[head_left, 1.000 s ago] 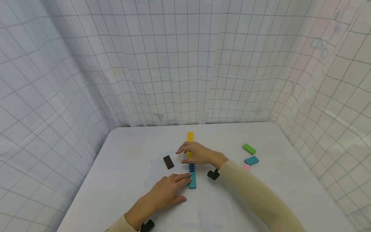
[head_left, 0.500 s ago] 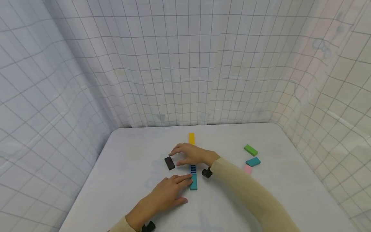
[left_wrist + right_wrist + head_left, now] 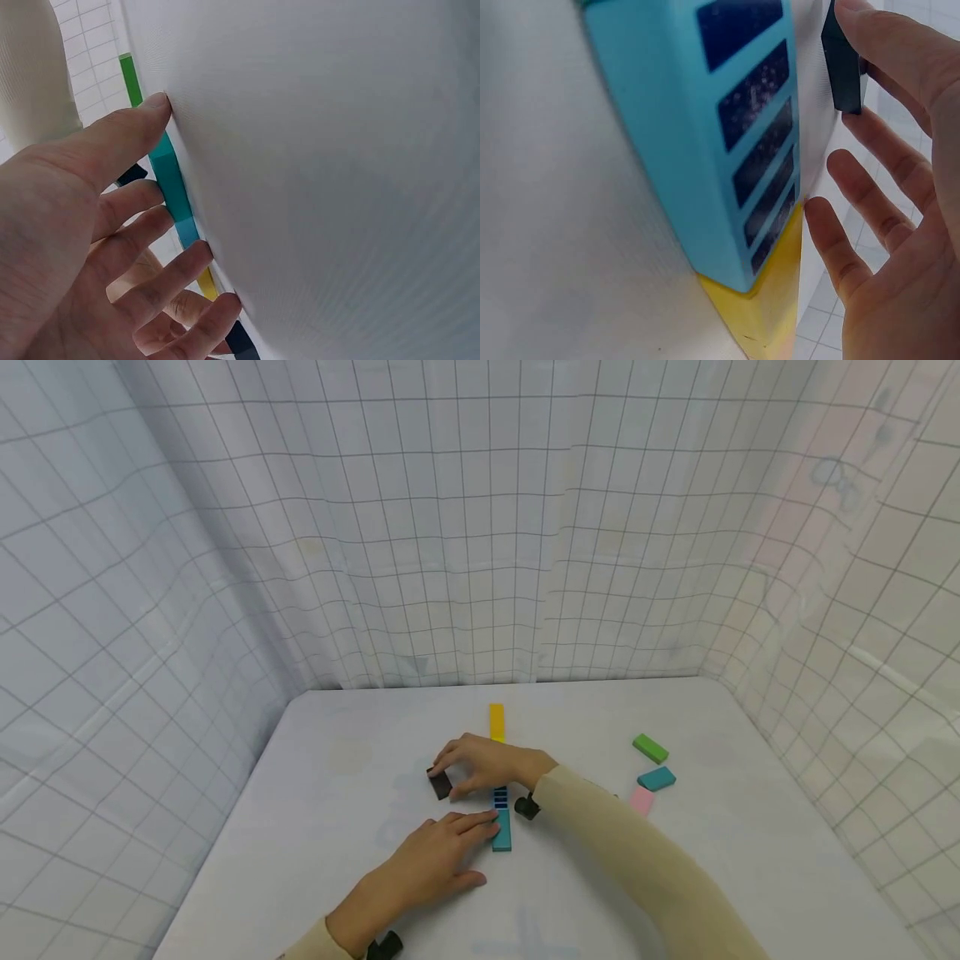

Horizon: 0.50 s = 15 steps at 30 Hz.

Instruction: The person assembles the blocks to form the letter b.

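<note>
A short row of blocks runs away from me on the white table: a teal block (image 3: 502,837), a light blue block (image 3: 652,112) with dark rectangles on top, and yellow pieces (image 3: 497,718) at the far end. My left hand (image 3: 441,853) lies beside the row, fingers extended, its fingertips touching the teal block. To the left of the row, my right hand (image 3: 486,763) pinches a black block (image 3: 440,786) between thumb and forefinger; the other fingers spread loosely in the right wrist view. That hand and forearm cover part of the yellow and light blue pieces.
Off to the right lie a green block (image 3: 650,748), a second teal block (image 3: 657,778) and a pink block (image 3: 641,800). The white table (image 3: 330,810) is bounded at the back and sides by grid-patterned curtains (image 3: 450,527).
My right hand has moved left from above the row to the black block, and its thumb and forefinger have closed on it. The left hand stays at the teal block.
</note>
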Motion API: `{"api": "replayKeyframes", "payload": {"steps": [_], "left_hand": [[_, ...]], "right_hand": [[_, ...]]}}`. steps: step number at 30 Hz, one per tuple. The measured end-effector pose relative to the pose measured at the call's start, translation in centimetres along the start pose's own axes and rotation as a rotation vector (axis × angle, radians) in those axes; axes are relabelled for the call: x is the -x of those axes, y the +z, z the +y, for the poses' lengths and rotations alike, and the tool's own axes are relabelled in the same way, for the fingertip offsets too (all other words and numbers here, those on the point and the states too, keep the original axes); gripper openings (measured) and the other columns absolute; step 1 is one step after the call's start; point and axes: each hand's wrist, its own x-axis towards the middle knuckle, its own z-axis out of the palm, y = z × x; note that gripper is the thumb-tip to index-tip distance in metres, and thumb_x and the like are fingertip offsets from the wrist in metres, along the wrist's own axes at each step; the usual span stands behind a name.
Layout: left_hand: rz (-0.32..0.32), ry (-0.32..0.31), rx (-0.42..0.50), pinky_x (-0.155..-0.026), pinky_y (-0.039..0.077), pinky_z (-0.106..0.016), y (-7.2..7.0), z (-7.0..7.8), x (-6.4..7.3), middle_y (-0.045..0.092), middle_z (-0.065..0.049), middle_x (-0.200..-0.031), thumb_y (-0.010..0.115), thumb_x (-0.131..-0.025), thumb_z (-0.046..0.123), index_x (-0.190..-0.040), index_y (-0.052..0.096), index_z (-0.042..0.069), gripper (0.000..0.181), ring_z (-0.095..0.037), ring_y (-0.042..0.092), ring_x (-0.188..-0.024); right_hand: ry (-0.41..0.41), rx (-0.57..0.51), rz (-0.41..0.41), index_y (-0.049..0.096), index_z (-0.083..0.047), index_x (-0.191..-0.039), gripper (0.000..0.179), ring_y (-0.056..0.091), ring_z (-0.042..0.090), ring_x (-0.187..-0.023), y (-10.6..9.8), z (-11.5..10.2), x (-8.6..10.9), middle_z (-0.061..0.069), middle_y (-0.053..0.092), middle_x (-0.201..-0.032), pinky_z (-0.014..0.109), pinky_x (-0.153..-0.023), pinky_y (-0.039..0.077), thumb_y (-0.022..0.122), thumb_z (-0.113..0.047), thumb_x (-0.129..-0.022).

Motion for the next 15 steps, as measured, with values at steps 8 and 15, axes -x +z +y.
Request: {"api": "replayKeyframes", "payload": {"steps": [8,15], "left_hand": [[-0.005,-0.003,-0.004,-0.107,0.067,-0.065,0.11,0.02,-0.03,0.056,0.005,-0.181,0.088,-0.106,0.047,-0.172,0.060,0.023,0.076,-0.026,0.061,-0.159],[0.005,0.001,-0.011,-0.106,0.068,-0.062,0.05,0.15,0.11,0.057,0.003,-0.180,0.089,-0.105,0.045,-0.171,0.061,0.021,0.076,-0.027,0.063,-0.157]], "right_hand": [[0.007,0.020,0.022,0.080,-0.023,-0.150,0.045,0.061,0.022,-0.152,0.21,0.25,-0.46,-0.004,0.072,-0.162,0.042,-0.137,0.048,0.088,-0.036,-0.108],[0.040,0.004,0.037,0.077,-0.022,-0.153,0.049,0.066,0.018,-0.148,0.27,0.11,-0.32,-0.003,0.075,-0.154,0.044,-0.137,0.048,0.088,-0.035,-0.107]]}}
